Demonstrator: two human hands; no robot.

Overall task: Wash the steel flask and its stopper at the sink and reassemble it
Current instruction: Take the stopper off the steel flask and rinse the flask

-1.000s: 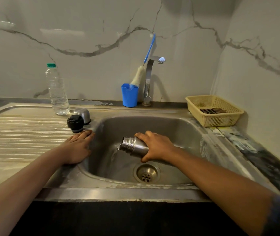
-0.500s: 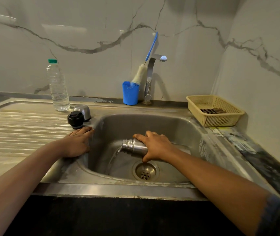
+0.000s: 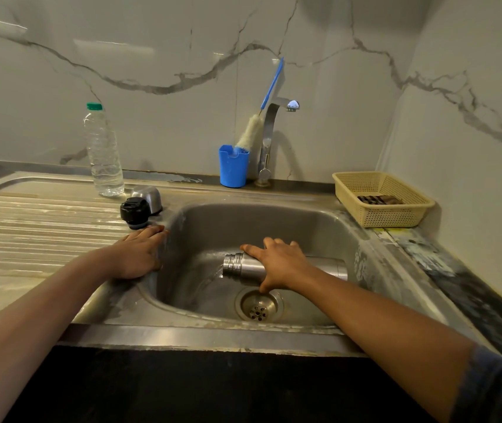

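The steel flask point(image 3: 239, 265) lies nearly level inside the sink basin point(image 3: 274, 221), its open mouth pointing left. A thin stream of water runs from the mouth to the basin floor. My right hand point(image 3: 277, 262) grips the flask around its middle from above, just behind the drain point(image 3: 259, 306). My left hand point(image 3: 140, 254) rests flat on the sink's left rim, holding nothing. The black stopper point(image 3: 135, 212) stands on the drainboard just beyond my left fingers, with the steel cap point(image 3: 149, 198) behind it.
A clear plastic bottle point(image 3: 103, 154) with a green cap stands on the ribbed drainboard point(image 3: 30, 233). A blue cup point(image 3: 234, 166) holding a bottle brush point(image 3: 251, 132) sits beside the tap point(image 3: 269, 138). A yellow basket point(image 3: 381, 203) sits at the right corner.
My right hand has lowered the flask deeper into the basin and levelled it. The water stream from its mouth has thinned. My left hand stays on the rim.
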